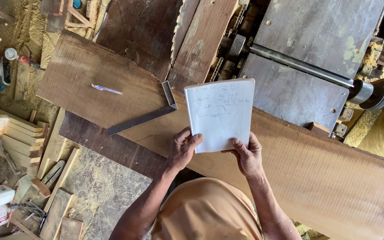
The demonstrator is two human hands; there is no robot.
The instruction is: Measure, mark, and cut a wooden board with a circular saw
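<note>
The white notepad (221,114) is held up over the long wooden plank (290,160), the left hand (183,149) and right hand (247,155) each pinching its lower edge. With eyes on the page, a sleeve could nudge the steel square (145,113) or pen (106,89) off the plank, I'd judge.

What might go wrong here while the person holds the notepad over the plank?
Both hands, left hand and right hand, are busy with the notepad, so attention is probably off the bench. The pen on the plank could roll off. The square lies loose and may get knocked.
</note>
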